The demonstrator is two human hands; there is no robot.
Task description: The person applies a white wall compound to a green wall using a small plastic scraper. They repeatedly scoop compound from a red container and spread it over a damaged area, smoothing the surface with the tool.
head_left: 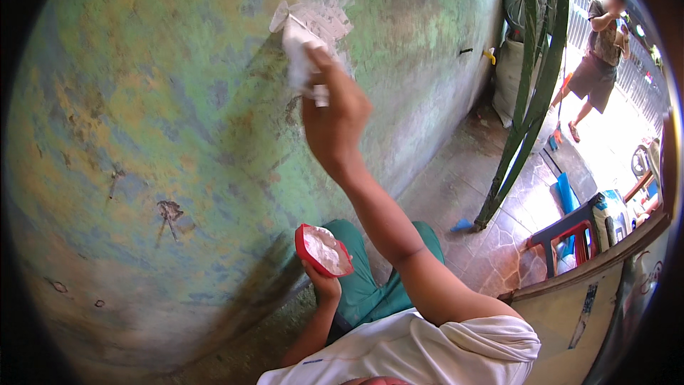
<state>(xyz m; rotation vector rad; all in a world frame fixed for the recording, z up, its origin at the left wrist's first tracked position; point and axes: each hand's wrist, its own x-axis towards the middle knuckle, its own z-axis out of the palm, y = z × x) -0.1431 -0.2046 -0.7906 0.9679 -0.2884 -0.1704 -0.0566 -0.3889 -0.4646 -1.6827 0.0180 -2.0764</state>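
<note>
Raised in front of me, my right hand (335,115) grips a white-smeared putty scraper (297,57), blurred by motion. The scraper's far edge meets a patch of wet white putty (333,7) on the mottled green wall (206,93). Lower down, my left hand (324,282) is closed around the underside of a red dish (301,244), held tilted near the wall and above my knee. White putty (325,251) lies in the dish. The fingers beneath it are partly hidden.
A dark green slanted post (519,135) stands to the right, with a white sack (509,78) behind it. A yellow tap (489,55) juts from the wall. At the right are a dark plastic stool (570,235) and a wooden-edged panel (570,299). Another person (602,50) stands outside.
</note>
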